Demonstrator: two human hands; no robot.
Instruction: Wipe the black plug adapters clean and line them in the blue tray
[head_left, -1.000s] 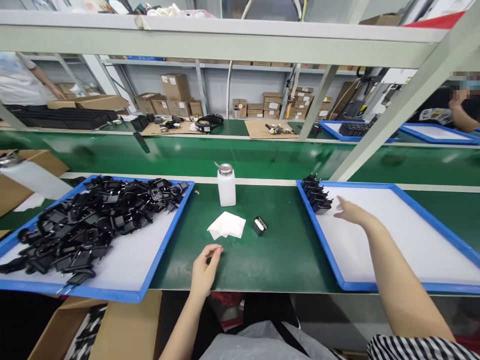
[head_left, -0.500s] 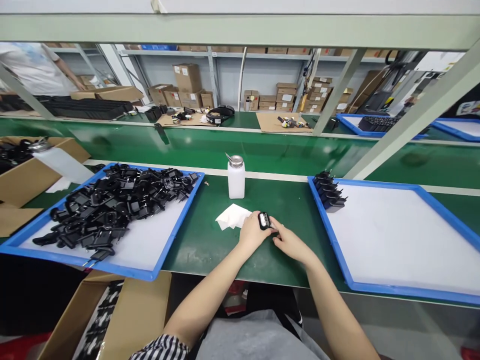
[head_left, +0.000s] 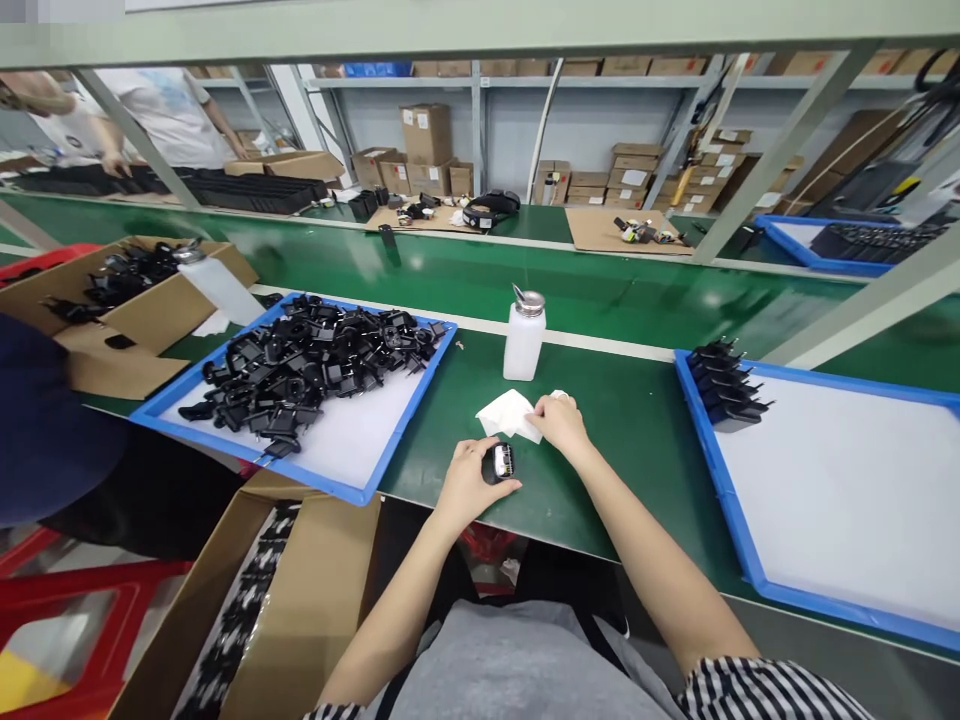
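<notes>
My left hand (head_left: 469, 480) grips a small black plug adapter (head_left: 499, 462) between thumb and fingers, low over the near edge of the green bench. The adapter's open face shows a white inside with small metal parts. My right hand (head_left: 561, 425) has its fingers closed at the right end of a crumpled white wipe (head_left: 506, 412). A bit of white shows above its fingertips. Just behind the wipe stands a white pump bottle (head_left: 525, 340) with a metal top.
On the left, a blue-rimmed tray (head_left: 375, 465) carries a heap of black plug adapters (head_left: 300, 360). Another blue-rimmed tray (head_left: 731, 530) at the right has a short row of black adapters (head_left: 724, 385). Cardboard boxes (head_left: 161, 340) and a second bottle (head_left: 217, 285) lie left; people stand across the bench.
My hands have moved apart. The left has drawn the adapter nearer to me and left, while the right has left the adapter and reached to the wipe. The view has shifted left.
</notes>
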